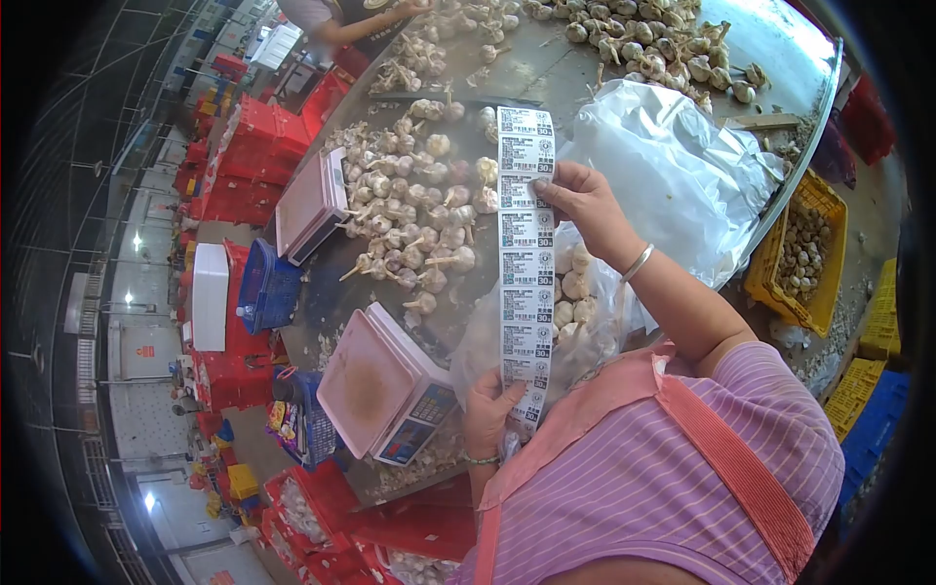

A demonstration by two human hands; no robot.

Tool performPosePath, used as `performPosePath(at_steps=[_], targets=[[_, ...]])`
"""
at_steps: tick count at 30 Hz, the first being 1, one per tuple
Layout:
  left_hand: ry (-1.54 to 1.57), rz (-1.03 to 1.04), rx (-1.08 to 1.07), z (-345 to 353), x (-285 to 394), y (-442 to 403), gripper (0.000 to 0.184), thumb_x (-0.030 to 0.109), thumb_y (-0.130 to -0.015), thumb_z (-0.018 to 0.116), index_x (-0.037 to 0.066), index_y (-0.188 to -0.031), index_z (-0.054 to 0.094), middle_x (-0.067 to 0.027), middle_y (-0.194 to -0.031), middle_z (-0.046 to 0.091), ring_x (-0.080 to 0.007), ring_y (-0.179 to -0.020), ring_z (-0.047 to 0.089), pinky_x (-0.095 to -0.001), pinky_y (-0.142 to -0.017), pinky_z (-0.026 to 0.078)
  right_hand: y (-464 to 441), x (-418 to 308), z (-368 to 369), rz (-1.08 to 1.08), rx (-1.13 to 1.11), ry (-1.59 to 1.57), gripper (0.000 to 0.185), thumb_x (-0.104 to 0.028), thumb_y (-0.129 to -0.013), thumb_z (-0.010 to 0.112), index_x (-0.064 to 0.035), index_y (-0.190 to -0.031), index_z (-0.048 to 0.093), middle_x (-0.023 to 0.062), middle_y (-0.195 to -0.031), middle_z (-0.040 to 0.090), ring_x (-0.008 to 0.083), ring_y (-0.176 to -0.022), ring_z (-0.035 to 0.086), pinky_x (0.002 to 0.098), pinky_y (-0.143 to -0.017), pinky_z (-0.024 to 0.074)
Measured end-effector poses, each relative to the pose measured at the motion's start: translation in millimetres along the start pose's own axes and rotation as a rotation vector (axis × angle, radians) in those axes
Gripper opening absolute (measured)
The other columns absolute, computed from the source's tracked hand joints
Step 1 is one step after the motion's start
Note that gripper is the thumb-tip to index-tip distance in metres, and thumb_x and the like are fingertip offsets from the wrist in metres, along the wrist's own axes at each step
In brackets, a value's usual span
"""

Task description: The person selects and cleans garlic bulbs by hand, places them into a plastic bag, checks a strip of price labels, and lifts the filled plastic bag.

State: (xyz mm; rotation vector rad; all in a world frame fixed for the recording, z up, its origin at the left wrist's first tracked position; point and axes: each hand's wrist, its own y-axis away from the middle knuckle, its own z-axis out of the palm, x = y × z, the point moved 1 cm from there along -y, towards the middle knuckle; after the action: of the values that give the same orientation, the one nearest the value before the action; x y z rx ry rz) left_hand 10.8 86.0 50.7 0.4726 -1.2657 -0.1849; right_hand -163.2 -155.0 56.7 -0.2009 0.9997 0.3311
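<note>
A long strip of white printed labels (526, 265) is stretched between my two hands. My right hand (577, 198), with a bangle at the wrist, pinches its right edge near the upper end. Lower down, my left hand (490, 411) grips the strip near its bottom end, thumb on the front. Behind the labels lies a clear plastic bag (609, 292) with garlic bulbs (575, 302) inside. Loose garlic bulbs (419, 200) are heaped on the metal table to the left of the strip. A stack of white plastic bags (673, 175) lies beside my right hand.
Two weighing scales (380, 385) stand along the table's left side, near blue baskets (268, 288). More garlic (663, 44) is piled at the far end. A yellow crate (795, 258) of garlic stands at right. Another person's arm (356, 27) reaches in at the top.
</note>
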Motion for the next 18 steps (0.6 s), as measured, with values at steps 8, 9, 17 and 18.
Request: performPosePath(at_steps=[8,9,17,18], targets=[[0.0,0.0,0.004,1,0,-4,0.024,0.002,-0.083,0.065,-0.003,-0.106,0.06,-0.0083,-0.098,0.066,-0.0118,-0.084,0.062,-0.0245,-0.075,0.049,-7,2,-1,0.018,-0.011,-0.005,0.016,-0.015,-0.089,0.059,-0.004,-0.1,0.062,0.0015,-0.088,0.066,0.0073,-0.073,0.062,0.0226,-0.064,0.0506],[0.004,0.0,0.004,2,1,-5,0.024,0.002,-0.083,0.065,-0.003,-0.105,0.06,-0.0084,-0.098,0.066,-0.0119,-0.084,0.062,-0.0246,-0.075,0.049,-8,2,-1,0.02,-0.012,-0.007,0.016,-0.016,-0.089,0.059,-0.004,-0.1,0.062,0.0017,-0.088,0.066,0.0074,-0.073,0.062,0.0226,-0.064,0.0507],[0.06,-0.01,0.027,2,-1,-8,0.023,0.002,-0.082,0.065,-0.003,-0.104,0.06,-0.0088,-0.099,0.066,-0.0122,-0.085,0.061,-0.0248,-0.077,0.049,-17,9,-2,0.055,-0.014,-0.024,0.017,-0.016,-0.088,0.06,-0.0038,-0.1,0.062,0.0023,-0.088,0.067,0.0079,-0.072,0.063,0.0227,-0.063,0.0517],[0.058,-0.011,0.03,2,-1,-9,0.023,0.002,-0.082,0.065,-0.003,-0.104,0.06,-0.0088,-0.098,0.066,-0.0121,-0.085,0.061,-0.0247,-0.077,0.049,-19,10,-2,0.059,-0.011,-0.025,0.017,-0.016,-0.088,0.06,-0.0039,-0.1,0.062,0.0023,-0.088,0.067,0.0078,-0.072,0.063,0.0225,-0.062,0.0517]])
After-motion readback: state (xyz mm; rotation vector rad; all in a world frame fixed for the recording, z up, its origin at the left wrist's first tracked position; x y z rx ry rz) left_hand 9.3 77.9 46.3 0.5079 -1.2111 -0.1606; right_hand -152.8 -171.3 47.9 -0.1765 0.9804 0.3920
